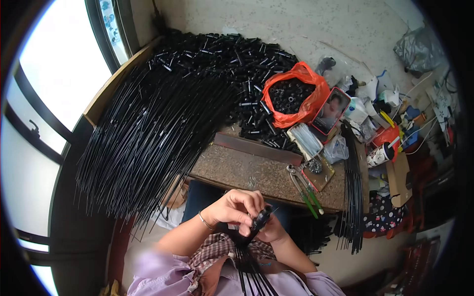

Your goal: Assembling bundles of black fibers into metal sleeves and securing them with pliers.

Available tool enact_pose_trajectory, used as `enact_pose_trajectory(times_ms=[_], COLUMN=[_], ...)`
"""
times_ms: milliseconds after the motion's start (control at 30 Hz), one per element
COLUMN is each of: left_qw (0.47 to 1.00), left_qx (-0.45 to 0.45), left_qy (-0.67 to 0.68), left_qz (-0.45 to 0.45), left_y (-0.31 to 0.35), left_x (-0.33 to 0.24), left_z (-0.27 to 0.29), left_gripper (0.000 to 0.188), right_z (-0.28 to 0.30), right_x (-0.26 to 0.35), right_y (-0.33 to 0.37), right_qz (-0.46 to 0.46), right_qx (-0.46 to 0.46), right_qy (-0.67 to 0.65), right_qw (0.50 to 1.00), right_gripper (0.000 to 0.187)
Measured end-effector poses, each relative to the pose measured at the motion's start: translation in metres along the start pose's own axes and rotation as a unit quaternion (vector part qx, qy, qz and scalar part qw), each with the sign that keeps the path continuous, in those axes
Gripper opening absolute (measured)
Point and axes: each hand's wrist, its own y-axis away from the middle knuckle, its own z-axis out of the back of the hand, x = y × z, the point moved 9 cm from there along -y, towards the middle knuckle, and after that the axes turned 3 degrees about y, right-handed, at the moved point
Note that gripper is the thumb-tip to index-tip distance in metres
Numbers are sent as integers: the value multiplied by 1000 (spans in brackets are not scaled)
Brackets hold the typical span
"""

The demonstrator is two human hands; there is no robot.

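Note:
In front of my chest, my left hand (233,208) pinches a small black plastic piece (260,219) with thumb and fingers. My right hand (274,230) grips the same piece from the other side, its fingers partly hidden behind it. A thin wire-like bit sticks out near its upper end. Below the piece, a bundle of thin black rods (252,274) hangs down over my lap; where they join it is unclear. Green-handled pliers (305,193) lie on the table's front edge (232,172), beside a clear tray (326,178) with a clump of small metal bits.
A large heap of long black rods (153,133) covers the left side, with many short black tubes (212,52) behind. A red bag (318,81) holds small black rings. Near it are a phone (332,111), a box of thin sticks (305,140), more rods (352,207) and a cup (379,156).

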Motion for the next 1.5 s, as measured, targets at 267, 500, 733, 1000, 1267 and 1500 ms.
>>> enact_pose_trajectory(times_ms=[267,500,733,1000,1267,1500], left_qw=[990,904,919,976,897,851], left_qx=[-104,-141,-186,-28,-40,-136], left_qy=[-6,-397,-340,-204,-438,-496], left_qz=[96,70,73,73,49,106], left_y=[12,18,5,4,-1,9], left_x=[30,10,-21,-16,-17,-3], left_z=[26,-2,9,-1,-16,2], left_gripper=[103,105,29,39,59,47], right_z=[46,37,-2,1,22,-11], right_x=[43,56,66,49,59,89], right_y=[10,22,10,-3,-7,16], right_qz=[139,251,179,60,114,297], right_qx=[-202,-368,-233,-69,-198,-292], right_qy=[129,250,492,284,278,602], right_qw=[961,860,820,954,933,682], right_gripper=[28,19,22,21,33,19])
